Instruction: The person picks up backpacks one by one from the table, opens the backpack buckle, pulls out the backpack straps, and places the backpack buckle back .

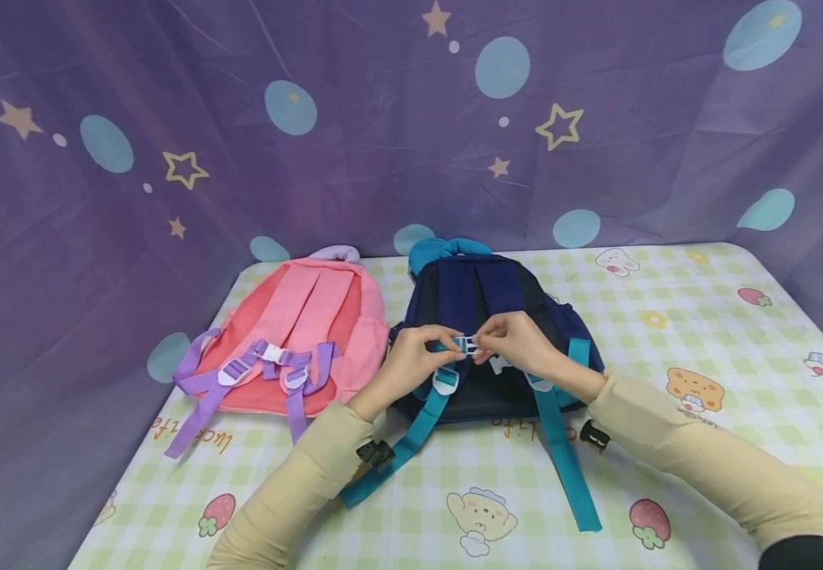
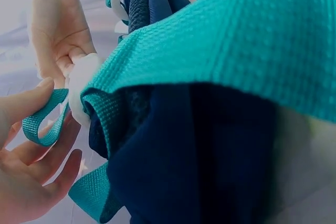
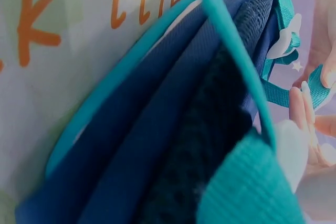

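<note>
A navy and black backpack lies on the table with its teal straps facing up. Over its middle, my left hand pinches the teal chest strap, which bends into a small loop beside the thumb in the left wrist view. A white side-release buckle sits between the two hands. My right hand pinches at the buckle's right end, its fingertips partly hiding it. Another white plastic piece shows just below the right fingers. White strap adjusters hold the teal shoulder straps on both sides.
On the left lies a pink backpack with purple straps and a white buckle. Loose teal strap ends trail toward the front of the checked tablecloth. A purple patterned curtain stands behind the table.
</note>
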Available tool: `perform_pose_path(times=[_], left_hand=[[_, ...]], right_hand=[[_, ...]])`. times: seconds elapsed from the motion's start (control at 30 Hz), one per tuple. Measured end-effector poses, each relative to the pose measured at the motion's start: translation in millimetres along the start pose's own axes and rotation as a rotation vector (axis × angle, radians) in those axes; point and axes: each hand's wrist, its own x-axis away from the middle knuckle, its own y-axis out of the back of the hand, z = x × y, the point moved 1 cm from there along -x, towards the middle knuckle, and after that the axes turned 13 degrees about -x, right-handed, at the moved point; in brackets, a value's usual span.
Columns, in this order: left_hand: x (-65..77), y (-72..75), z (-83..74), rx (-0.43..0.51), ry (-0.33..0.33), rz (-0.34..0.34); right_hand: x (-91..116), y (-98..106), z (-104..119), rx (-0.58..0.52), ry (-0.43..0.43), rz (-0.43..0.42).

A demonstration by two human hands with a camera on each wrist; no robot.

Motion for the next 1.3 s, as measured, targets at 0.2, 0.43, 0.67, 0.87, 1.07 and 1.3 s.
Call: perform_pose_path(times=[0.2,0.43,0.67,0.87,1.07,1.3], left_hand=[[5.2,1.6,-2.5,-0.025,-0.076,0.087],[6.9,4.5,-0.4,-0.006,-0.003,0.046],[7.7,4.8,-2.8,0.009,-0.018,0.127],[7.5,5.2,-2.0,0.01,-0.031,0.157],[8.5,8.2,0.2,0.027,-0.063,0.202],[8.6,11.2,2.2,0.049,-0.086,0.244]], right_hand=[[-3,4,0,-0.029,-0.055,-0.072],[1,10,2,-0.017,-0.03,-0.019],[3,14,-5,-0.004,-0.04,-0.007],[4,17,-7,-0.002,-0.032,0.001],[5,19,-9,-0.007,-0.027,0.02],[6,20,-10,-0.063,-0.081,0.053]])
